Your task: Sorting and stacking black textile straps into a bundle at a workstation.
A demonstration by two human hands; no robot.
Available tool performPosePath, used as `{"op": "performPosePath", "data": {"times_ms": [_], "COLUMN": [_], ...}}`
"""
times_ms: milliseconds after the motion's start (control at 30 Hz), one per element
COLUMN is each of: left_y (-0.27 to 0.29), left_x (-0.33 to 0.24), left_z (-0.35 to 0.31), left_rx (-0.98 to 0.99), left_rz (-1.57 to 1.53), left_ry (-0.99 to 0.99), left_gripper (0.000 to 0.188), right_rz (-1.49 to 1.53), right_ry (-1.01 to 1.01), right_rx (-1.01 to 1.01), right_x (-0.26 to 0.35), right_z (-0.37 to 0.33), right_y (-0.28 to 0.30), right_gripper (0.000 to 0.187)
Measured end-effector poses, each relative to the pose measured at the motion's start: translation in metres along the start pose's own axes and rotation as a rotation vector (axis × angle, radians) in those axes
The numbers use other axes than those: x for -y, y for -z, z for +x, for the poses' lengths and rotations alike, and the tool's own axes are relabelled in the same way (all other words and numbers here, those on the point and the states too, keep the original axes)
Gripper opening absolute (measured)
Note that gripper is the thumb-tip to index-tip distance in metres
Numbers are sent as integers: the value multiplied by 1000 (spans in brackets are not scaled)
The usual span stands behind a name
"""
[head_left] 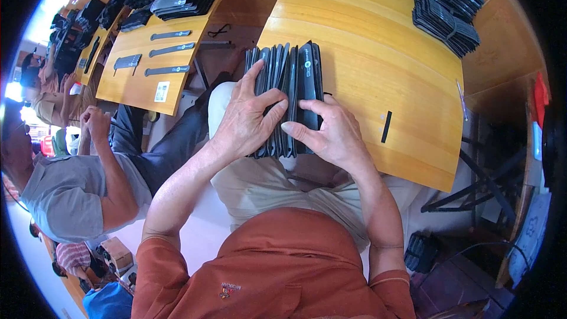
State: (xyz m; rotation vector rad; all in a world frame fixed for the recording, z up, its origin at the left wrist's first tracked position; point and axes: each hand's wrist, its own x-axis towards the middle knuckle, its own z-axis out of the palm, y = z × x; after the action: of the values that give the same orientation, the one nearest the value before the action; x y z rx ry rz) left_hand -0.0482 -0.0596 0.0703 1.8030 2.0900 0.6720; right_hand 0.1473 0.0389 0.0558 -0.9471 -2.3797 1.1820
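A row of flat black sleeves (276, 71) stands on edge, packed side by side, at the near left edge of my table. My left hand (251, 112) grips its left part, with the index finger stretched along the upper edges and the thumb toward the middle. From the right, my right hand (333, 127) holds the sleeves with thumb and index finger astride the gap before the rightmost ones. One sleeve there (308, 68) shows its broad face with a small white print. The fingers beneath the sleeves are hidden.
A short black strip (387, 127) lies on the yellow wooden table (360, 29). Bundled black sleeves (446, 12) sit at its far right, and a pen (461, 100) lies at the right edge. Left, a seated person (82, 195) is beside another table (142, 91) with black straps (168, 71).
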Motion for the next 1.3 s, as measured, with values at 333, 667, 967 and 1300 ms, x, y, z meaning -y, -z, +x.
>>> {"op": "performPosePath", "data": {"times_ms": [333,667,967,1300], "left_y": [0,-1,-4,-5], "left_x": [-5,-5,-7,-7], "left_z": [2,1,4,4], "left_rx": [-44,-68,-68,-90], "left_rz": [-5,54,23,-1], "left_ry": [-2,-9,17,37], "left_gripper": [30,36,33,30], "right_rz": [138,95,50,66], "right_ry": [51,47,59,34], "right_rx": [15,124,125,126], "right_x": [-19,-14,-12,-10], "right_z": [2,4,3,2], "right_y": [-6,5,7,5], "right_gripper": [44,29,34,49]}}
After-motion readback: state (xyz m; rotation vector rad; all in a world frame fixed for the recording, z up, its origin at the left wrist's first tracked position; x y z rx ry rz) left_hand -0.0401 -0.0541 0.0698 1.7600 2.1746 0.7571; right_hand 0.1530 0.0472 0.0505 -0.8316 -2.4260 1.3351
